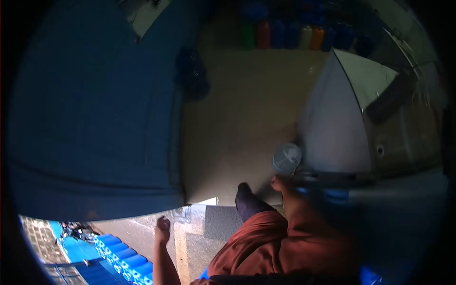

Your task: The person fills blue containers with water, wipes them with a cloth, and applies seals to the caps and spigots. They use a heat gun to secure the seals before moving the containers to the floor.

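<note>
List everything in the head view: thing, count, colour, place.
door: 1, blue, left
bottles: a row, green, red, blue, white, orange, on the floor at top
black bag: 1, by the door edge
white cabinet: 1, right
round clear lid: 1, pale, beside the cabinet base
blue crates: a stack, bottom left
left hand: 1, empty, fingers curled, bottom centre
right hand: 1, blurred, just below the lid

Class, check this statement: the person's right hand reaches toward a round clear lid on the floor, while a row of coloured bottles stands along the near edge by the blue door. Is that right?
Not quite. In the head view the row of coloured bottles stands at the far end of the floor, not the near edge. The rest holds: the right hand reaches toward the round clear lid.
</note>
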`<action>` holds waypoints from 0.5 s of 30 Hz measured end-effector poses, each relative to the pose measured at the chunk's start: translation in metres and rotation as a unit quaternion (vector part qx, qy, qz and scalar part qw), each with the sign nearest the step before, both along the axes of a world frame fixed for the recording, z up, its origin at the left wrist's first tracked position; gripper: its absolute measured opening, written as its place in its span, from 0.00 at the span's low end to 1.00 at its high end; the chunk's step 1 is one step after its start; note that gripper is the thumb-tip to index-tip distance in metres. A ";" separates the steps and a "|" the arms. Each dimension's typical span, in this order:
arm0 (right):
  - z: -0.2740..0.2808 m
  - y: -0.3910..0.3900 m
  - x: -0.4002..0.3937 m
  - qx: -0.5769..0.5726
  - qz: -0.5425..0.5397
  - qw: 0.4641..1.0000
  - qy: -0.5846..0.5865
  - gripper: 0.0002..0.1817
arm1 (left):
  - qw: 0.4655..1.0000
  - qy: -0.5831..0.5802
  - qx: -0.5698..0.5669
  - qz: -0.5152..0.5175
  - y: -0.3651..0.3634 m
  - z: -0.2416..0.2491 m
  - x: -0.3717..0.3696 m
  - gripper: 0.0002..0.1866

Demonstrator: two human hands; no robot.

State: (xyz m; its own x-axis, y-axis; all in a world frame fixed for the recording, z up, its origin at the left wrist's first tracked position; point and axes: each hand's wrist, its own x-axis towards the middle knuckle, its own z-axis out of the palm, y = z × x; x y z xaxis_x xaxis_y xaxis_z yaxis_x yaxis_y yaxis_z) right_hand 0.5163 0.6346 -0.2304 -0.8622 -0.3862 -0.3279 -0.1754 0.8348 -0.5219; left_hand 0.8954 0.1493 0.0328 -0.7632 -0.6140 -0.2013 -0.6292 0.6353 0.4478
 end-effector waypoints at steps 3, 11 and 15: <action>0.042 0.014 -0.010 0.027 0.043 0.979 -0.198 0.13 | 0.961 -0.227 0.149 -0.046 0.014 0.068 -0.050 0.28; 0.162 -0.028 -0.113 0.119 0.332 0.934 -0.062 0.18 | 0.971 -0.183 0.147 -0.048 -0.031 0.127 -0.146 0.29; 0.202 -0.034 -0.154 0.131 0.233 0.959 -0.093 0.19 | 0.957 -0.185 0.213 -0.072 -0.111 0.063 -0.147 0.26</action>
State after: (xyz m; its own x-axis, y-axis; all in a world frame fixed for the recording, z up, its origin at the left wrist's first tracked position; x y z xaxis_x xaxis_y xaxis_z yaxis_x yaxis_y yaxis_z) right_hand 0.3619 0.6008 -0.0280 -0.5329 -0.5986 -0.5981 -0.4854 0.7952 -0.3634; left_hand 0.7489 0.0383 0.0960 -0.6619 -0.3092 -0.6828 -0.7143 0.5364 0.4495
